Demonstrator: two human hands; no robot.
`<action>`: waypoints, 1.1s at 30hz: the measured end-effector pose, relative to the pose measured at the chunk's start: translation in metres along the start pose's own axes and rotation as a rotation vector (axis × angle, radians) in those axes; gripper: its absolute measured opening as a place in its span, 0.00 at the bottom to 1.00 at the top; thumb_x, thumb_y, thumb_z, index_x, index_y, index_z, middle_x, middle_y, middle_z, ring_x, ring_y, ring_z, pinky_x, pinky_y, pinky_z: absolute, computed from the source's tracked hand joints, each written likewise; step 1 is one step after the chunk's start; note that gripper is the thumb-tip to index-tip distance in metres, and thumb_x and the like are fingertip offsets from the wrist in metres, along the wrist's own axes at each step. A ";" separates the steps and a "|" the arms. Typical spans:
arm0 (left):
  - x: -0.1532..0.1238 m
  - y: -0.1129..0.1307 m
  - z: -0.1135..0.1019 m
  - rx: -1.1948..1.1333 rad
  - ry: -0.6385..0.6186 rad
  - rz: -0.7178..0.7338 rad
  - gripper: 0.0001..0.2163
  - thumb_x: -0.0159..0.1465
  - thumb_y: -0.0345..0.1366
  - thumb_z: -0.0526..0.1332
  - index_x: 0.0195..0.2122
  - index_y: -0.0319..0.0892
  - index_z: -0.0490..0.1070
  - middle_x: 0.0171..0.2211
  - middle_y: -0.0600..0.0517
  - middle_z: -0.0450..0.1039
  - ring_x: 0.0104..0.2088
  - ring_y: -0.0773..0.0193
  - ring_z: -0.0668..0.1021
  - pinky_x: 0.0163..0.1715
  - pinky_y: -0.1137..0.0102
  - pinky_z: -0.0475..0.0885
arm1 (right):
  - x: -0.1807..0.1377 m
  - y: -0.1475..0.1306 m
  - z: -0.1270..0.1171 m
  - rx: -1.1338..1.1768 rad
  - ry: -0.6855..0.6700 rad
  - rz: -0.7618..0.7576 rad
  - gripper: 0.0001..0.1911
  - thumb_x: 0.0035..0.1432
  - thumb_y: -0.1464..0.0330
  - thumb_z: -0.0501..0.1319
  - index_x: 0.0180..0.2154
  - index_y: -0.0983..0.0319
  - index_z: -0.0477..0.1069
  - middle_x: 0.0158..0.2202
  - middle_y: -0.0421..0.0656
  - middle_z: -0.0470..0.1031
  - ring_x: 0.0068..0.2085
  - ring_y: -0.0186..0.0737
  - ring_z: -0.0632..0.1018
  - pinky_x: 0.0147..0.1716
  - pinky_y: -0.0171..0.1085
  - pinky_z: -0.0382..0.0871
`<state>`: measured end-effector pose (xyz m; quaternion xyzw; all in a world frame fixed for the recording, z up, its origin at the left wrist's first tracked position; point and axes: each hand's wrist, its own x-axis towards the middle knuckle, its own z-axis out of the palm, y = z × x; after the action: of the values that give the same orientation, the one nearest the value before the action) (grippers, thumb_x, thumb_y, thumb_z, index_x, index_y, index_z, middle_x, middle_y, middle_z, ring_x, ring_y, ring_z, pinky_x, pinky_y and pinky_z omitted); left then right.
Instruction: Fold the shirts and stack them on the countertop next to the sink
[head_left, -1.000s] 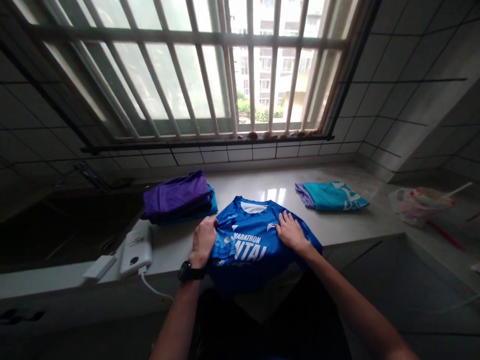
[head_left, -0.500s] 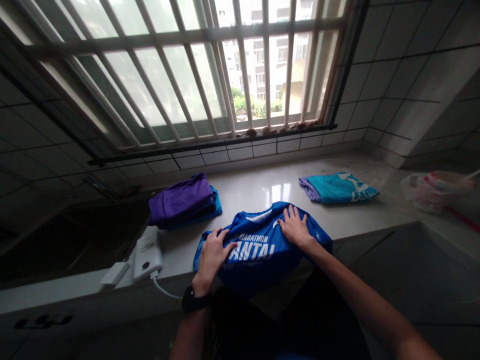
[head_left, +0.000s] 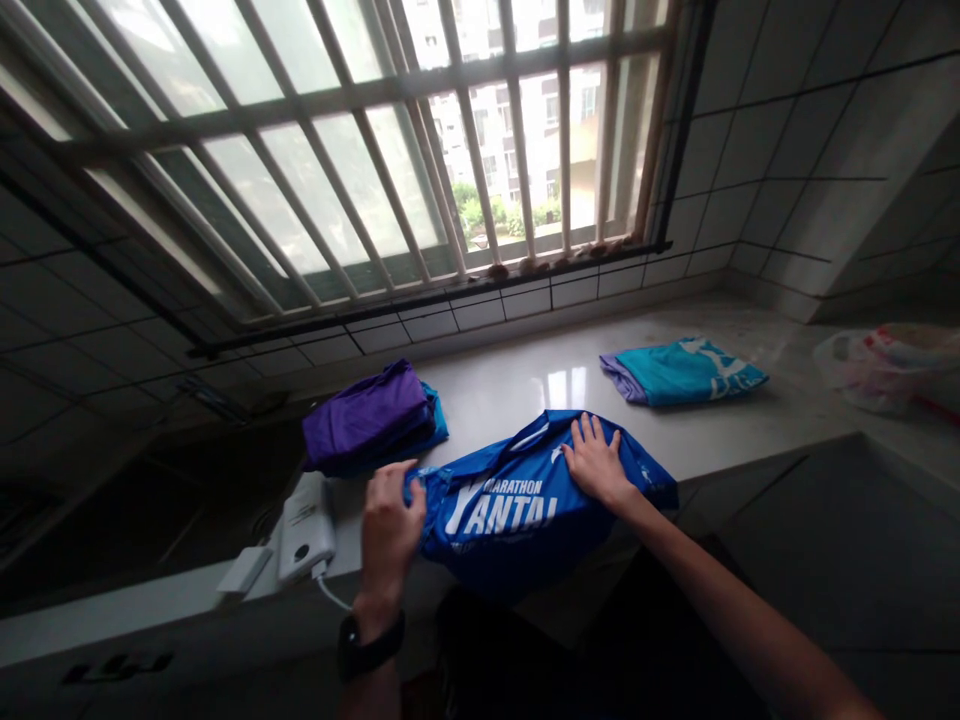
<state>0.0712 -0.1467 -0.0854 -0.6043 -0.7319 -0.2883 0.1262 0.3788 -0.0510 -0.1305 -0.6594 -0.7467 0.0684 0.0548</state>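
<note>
A blue T-shirt (head_left: 502, 500) with white "Marathon Yantai" lettering lies across the counter's front edge, its lower part hanging over. My left hand (head_left: 391, 520), with a dark watch on the wrist, has its fingers closed on the shirt's left side and pulls the cloth into creases. Flat on the shirt's right part rests my right hand (head_left: 598, 463), fingers spread. Behind my left hand sits a stack of folded clothes, purple (head_left: 367, 415) on top with blue beneath. A folded teal shirt (head_left: 679, 372) with white print lies at the back right.
A white power bank (head_left: 306, 530) with a plugged-in cable and a small white box (head_left: 244, 572) lie near the sink (head_left: 150, 490) on the left. A plastic bag (head_left: 877, 370) stands at the far right. A barred window (head_left: 375, 150) is behind the counter (head_left: 510, 385).
My left hand has moved left from the shirt's front and closed on its side, stretching the cloth leftward. My right hand stays flat on the shirt. The view has shifted slightly.
</note>
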 end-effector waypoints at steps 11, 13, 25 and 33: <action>-0.004 -0.019 -0.008 0.208 0.003 -0.323 0.14 0.64 0.28 0.55 0.49 0.37 0.73 0.44 0.40 0.74 0.46 0.48 0.78 0.47 0.57 0.74 | 0.000 0.000 0.005 0.017 0.028 -0.002 0.31 0.73 0.63 0.44 0.71 0.69 0.53 0.74 0.59 0.47 0.73 0.60 0.50 0.66 0.69 0.45; -0.004 -0.013 -0.016 0.274 0.133 -0.309 0.18 0.63 0.26 0.53 0.53 0.35 0.71 0.49 0.37 0.72 0.51 0.45 0.76 0.51 0.54 0.73 | 0.000 -0.001 0.005 0.018 0.033 -0.001 0.31 0.73 0.63 0.44 0.71 0.69 0.54 0.74 0.59 0.47 0.73 0.60 0.50 0.66 0.70 0.45; 0.011 0.068 0.069 0.112 -0.616 0.276 0.26 0.72 0.44 0.53 0.68 0.40 0.62 0.68 0.38 0.63 0.66 0.49 0.68 0.64 0.57 0.65 | 0.010 0.009 0.000 0.008 -0.052 -0.008 0.29 0.73 0.58 0.42 0.72 0.53 0.52 0.76 0.52 0.43 0.74 0.57 0.47 0.62 0.76 0.44; 0.053 0.064 0.100 0.177 -0.600 0.245 0.30 0.72 0.52 0.51 0.72 0.46 0.55 0.73 0.42 0.53 0.72 0.47 0.57 0.69 0.50 0.54 | 0.064 0.030 -0.011 -0.009 -0.121 0.000 0.31 0.73 0.57 0.39 0.73 0.52 0.45 0.76 0.47 0.40 0.74 0.57 0.44 0.62 0.76 0.43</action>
<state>0.1362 -0.0399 -0.1200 -0.7323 -0.6807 -0.0155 -0.0091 0.4019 0.0160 -0.1259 -0.6542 -0.7490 0.1047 0.0067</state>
